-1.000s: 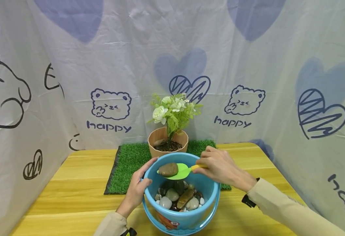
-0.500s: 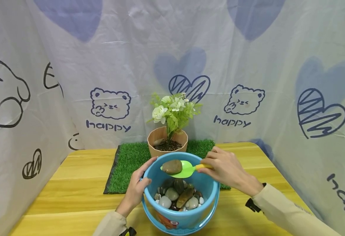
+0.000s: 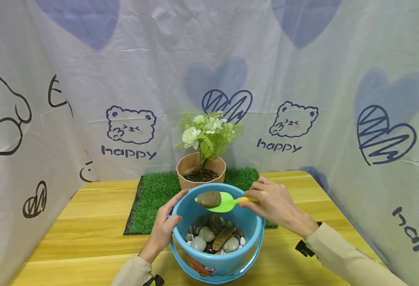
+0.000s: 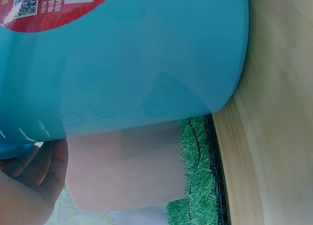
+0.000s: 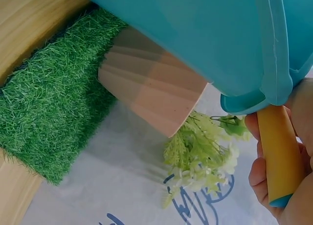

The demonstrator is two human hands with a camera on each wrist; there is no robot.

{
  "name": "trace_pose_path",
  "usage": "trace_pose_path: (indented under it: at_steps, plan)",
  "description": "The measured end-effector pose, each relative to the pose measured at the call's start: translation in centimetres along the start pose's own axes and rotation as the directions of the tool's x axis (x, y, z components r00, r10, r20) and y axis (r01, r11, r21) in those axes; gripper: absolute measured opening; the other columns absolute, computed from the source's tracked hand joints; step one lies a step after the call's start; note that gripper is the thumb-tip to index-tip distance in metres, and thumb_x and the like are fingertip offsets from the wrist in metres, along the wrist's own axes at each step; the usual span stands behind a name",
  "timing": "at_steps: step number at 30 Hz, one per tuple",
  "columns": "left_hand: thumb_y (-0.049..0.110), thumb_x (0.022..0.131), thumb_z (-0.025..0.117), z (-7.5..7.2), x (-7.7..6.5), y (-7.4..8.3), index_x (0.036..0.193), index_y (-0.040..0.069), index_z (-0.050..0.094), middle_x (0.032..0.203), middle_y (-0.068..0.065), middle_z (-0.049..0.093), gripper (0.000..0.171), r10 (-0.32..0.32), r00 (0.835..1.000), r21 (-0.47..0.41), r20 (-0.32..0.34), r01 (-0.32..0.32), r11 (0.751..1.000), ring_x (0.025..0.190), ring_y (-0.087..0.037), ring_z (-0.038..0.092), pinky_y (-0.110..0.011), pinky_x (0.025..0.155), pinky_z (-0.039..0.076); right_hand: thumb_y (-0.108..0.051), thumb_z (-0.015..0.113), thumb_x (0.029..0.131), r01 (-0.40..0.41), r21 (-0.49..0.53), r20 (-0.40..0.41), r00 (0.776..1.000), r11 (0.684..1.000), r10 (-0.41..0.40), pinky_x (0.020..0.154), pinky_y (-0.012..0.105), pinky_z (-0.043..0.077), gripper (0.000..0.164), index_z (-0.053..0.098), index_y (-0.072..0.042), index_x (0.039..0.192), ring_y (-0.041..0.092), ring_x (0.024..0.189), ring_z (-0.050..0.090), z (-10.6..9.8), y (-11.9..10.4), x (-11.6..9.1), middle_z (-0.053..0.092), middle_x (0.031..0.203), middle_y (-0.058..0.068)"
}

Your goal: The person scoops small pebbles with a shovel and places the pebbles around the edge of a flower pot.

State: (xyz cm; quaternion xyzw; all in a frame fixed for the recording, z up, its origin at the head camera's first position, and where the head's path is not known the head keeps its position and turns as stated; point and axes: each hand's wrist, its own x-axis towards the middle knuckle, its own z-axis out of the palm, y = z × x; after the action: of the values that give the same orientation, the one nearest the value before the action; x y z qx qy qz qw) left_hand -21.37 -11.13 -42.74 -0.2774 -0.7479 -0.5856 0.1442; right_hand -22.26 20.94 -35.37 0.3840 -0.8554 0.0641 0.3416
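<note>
In the head view a light blue bucket [image 3: 216,260] stands at the table's front, with several smooth stones [image 3: 206,234] at its bottom. My left hand [image 3: 161,226] grips the rim on the left, thumb inside and fingers along the outer wall. My right hand [image 3: 272,200] holds a toy shovel by its yellow handle [image 5: 279,151]. Its green blade [image 3: 225,202] is over the bucket's mouth, near the far rim, and carries one large brown stone [image 3: 209,198]. In the right wrist view the bucket wall hides the blade.
Just behind the bucket, a beige flowerpot [image 3: 186,182] with white flowers [image 3: 213,126] and dark soil stands on a green turf mat [image 3: 152,202]. A light stone [image 3: 191,171] lies inside the pot. Printed white curtains [image 3: 134,71] enclose the wooden table [image 3: 84,234].
The shovel with the brown stone has moved slightly right and upward above the bucket, along with my right hand. My left hand keeps its place on the rim.
</note>
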Motion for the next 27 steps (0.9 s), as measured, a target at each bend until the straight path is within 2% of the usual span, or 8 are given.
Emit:
trace_pose_path:
  at_steps: [7, 16, 22, 27]
  plan:
    - [0.002, 0.080, 0.041, 0.0, 0.1, -0.1, 0.148, 0.007, 0.044, 0.142, -0.016, 0.054, 0.068, 0.008, 1.000, -0.003, 0.003, -0.008, 1.000, 0.120, -0.037, 0.059, -0.036, 0.089, 0.055, -0.041, 0.076, 0.080, -0.030, 0.001, 0.019, 0.999, 1.000, 0.030, 0.053, 0.016, 0.035, 0.022, 0.079, -0.020, 0.087, 0.008, 0.070, 0.047, -0.1, -0.1, 0.1, 0.068, 0.079, -0.009]
    - [0.002, 0.079, 0.041, 0.0, 0.0, 0.0, 0.147, 0.006, 0.044, 0.143, -0.015, 0.053, 0.068, 0.007, 1.000, -0.009, -0.003, -0.007, 1.000, 0.120, -0.037, 0.059, -0.035, 0.089, 0.054, -0.041, 0.078, 0.077, -0.027, -0.028, 0.017, 0.999, 0.999, 0.028, 0.051, 0.016, 0.033, 0.023, 0.079, -0.020, 0.085, 0.009, 0.069, 0.047, -0.5, 0.1, 0.6, 0.067, 0.077, -0.007]
    - [0.002, 0.080, 0.041, 0.0, 0.0, -0.2, 0.148, 0.010, 0.045, 0.143, -0.015, 0.054, 0.069, 0.020, 1.000, -0.005, -0.001, -0.020, 1.000, 0.121, -0.037, 0.059, -0.038, 0.090, 0.054, -0.042, 0.076, 0.078, -0.020, -0.058, -0.002, 1.000, 0.998, 0.020, 0.049, 0.018, 0.033, 0.022, 0.079, -0.020, 0.081, 0.011, 0.068, 0.047, -1.2, 0.8, 1.8, 0.067, 0.075, -0.007]
    - [0.001, 0.080, 0.042, 0.0, 0.0, -0.2, 0.148, 0.009, 0.044, 0.143, -0.015, 0.053, 0.068, 0.012, 1.000, -0.009, -0.001, -0.012, 1.000, 0.121, -0.037, 0.059, -0.038, 0.090, 0.055, -0.043, 0.075, 0.080, -0.084, -0.060, 0.026, 0.996, 0.995, 0.085, 0.047, 0.019, 0.029, 0.022, 0.078, -0.021, 0.079, 0.011, 0.065, 0.044, -1.3, 1.4, 2.7, 0.064, 0.072, -0.006]
